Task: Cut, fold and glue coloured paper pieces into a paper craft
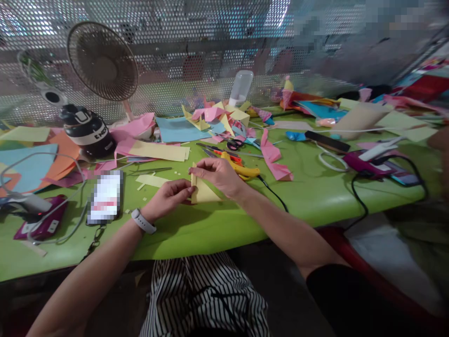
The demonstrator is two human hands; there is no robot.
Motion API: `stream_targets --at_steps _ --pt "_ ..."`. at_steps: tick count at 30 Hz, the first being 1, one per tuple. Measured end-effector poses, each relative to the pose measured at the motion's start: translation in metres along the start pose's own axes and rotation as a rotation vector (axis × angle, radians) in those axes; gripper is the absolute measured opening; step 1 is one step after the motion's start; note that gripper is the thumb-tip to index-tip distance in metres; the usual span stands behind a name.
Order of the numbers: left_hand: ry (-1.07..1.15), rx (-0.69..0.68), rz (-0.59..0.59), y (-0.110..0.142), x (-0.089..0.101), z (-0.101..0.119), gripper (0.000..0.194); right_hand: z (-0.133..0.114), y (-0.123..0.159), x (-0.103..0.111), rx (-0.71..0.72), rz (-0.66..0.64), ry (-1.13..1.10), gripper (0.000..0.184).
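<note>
Between my hands, just above the green table, is a folded piece of yellow paper [204, 193]. My left hand [172, 195] pinches its left edge low down between thumb and fingers. At the upper left corner my right hand [218, 174] grips the same paper, its fingers bent over the fold. The paper narrows to a point at its lower right. Right behind my right hand lies a yellow glue gun [248, 171] with a black cord. Scissors [234, 144] with dark handles rest beyond it, and a yellow paper strip [152, 180] lies left of my hands.
On the green table [224, 229] a phone [105, 196] and a purple power strip [44, 217] lie at left. A black bottle [89, 133] and a fan [103, 61] stand behind. Paper scraps [217, 117] pile along the mesh wall. Another purple power strip [366, 164] with cords sits right.
</note>
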State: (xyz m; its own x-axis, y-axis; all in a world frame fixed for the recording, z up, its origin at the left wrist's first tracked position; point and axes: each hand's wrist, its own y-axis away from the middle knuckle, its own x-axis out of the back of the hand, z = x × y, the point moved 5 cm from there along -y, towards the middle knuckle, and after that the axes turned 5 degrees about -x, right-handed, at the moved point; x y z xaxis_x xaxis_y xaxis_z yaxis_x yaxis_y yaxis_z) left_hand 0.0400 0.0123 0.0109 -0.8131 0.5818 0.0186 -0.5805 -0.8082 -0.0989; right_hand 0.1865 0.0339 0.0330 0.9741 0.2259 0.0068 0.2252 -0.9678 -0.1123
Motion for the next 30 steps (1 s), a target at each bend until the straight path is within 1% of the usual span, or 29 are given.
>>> stream_targets --at_steps 4,10,12,15,17,20,22,24,26,28,30 --pt "0.002 0.037 0.012 0.000 -0.001 -0.001 0.036 -0.003 0.000 0.003 0.044 0.054 0.010 0.034" --pt "-0.008 0.093 0.009 0.000 -0.001 -0.004 0.037 0.001 0.000 0.002 0.072 0.081 -0.014 0.037" --pt "-0.024 0.089 0.014 -0.001 0.000 -0.005 0.038 0.002 0.000 0.002 0.070 0.097 -0.014 0.039" --pt "-0.064 0.043 0.041 -0.003 0.003 -0.003 0.037 0.000 -0.001 0.004 0.058 0.092 -0.001 0.041" --pt "-0.064 -0.003 0.103 -0.004 0.006 0.000 0.038 -0.001 -0.002 0.005 0.014 0.047 -0.002 0.044" --pt "-0.007 -0.083 0.271 -0.004 0.016 0.003 0.037 -0.001 -0.001 0.007 -0.117 -0.047 -0.015 0.049" --pt "0.043 -0.118 0.380 -0.003 0.023 0.005 0.035 0.000 -0.001 0.007 -0.175 -0.090 -0.036 0.050" --pt "0.113 -0.116 0.464 -0.002 0.027 0.005 0.034 0.001 -0.002 0.007 -0.176 -0.072 -0.067 0.050" --pt "0.198 -0.109 0.530 -0.002 0.031 0.004 0.033 0.004 -0.004 0.008 -0.159 -0.003 -0.108 0.050" --pt "0.266 -0.134 0.580 -0.002 0.032 0.002 0.030 0.008 -0.006 0.004 -0.156 0.031 -0.140 0.048" --pt "0.284 -0.186 0.601 -0.002 0.032 0.000 0.026 0.012 -0.006 -0.004 -0.141 0.029 -0.155 0.045"
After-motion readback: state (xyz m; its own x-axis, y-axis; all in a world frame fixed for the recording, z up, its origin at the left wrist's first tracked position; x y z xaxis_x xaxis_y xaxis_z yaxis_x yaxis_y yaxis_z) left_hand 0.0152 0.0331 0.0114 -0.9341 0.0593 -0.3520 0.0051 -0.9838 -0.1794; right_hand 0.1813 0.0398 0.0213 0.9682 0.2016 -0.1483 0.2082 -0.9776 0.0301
